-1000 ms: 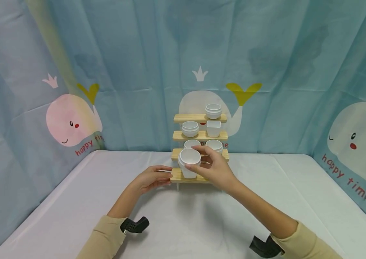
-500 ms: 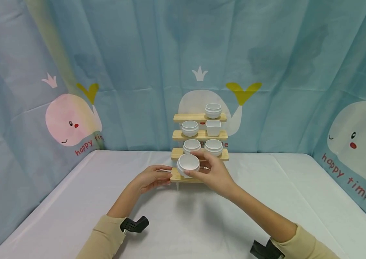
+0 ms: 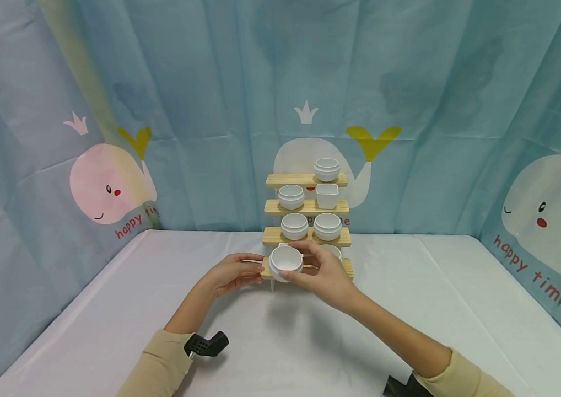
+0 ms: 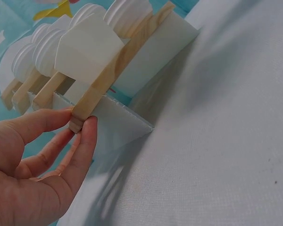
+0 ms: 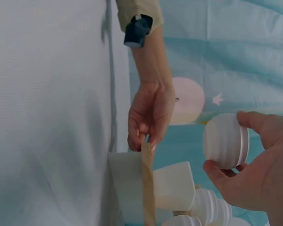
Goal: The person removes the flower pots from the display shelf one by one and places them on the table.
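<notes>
My right hand [image 3: 327, 278] grips a round white cup [image 3: 286, 263] with a ribbed rim by its sides, between thumb and fingers. In the right wrist view this cup [image 5: 224, 141] is held apart from the tiered wooden stand [image 5: 148, 183]. My left hand [image 3: 236, 274] pinches the left end of the lowest board [image 4: 108, 75] between thumb and fingers. On that board stands a square white cup [image 4: 87, 49], mostly hidden behind the held cup in the head view. A round cup [image 3: 332, 251] at the board's right end is partly covered by my right hand.
Higher boards carry two round cups [image 3: 294, 226] on one tier, a round cup [image 3: 291, 197] and a square cup [image 3: 327, 197] above, and one round cup [image 3: 327, 170] on top. The stand is on a white-covered table [image 3: 241, 331] before a blue curtain [image 3: 211, 110].
My right hand has brought the round cup down and slightly left, away from the upper tiers. The cups behind it have come into fuller view. My left hand has stayed put.
</notes>
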Available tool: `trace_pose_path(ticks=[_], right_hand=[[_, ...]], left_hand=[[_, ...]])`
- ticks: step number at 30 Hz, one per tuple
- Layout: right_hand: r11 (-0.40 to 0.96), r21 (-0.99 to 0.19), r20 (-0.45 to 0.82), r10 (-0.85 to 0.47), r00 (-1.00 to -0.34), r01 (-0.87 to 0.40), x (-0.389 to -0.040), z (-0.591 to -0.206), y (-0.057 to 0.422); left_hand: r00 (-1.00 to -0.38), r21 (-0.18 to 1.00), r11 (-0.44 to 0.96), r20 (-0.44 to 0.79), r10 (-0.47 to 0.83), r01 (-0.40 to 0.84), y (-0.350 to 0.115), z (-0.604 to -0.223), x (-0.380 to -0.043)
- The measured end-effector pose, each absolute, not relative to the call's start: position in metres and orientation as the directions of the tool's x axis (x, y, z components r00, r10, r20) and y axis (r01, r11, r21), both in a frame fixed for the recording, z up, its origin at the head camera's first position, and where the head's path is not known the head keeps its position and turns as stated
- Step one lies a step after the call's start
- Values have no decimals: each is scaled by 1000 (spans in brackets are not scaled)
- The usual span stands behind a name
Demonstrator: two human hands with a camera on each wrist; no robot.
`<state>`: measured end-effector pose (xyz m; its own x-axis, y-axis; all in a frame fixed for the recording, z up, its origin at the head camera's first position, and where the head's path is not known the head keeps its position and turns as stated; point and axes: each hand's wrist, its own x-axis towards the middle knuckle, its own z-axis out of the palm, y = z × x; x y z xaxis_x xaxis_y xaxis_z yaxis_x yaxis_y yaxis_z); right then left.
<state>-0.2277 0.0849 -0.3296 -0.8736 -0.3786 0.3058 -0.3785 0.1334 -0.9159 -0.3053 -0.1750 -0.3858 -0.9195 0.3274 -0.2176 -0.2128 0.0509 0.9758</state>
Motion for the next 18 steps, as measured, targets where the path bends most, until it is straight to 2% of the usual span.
trace_pose_path(ticks=[18], right_hand=[[201, -914, 256, -390, -885, -353, -227, -345, 82]], left_hand=[[-922, 974, 59, -226, 314, -218, -175, -386, -305]])
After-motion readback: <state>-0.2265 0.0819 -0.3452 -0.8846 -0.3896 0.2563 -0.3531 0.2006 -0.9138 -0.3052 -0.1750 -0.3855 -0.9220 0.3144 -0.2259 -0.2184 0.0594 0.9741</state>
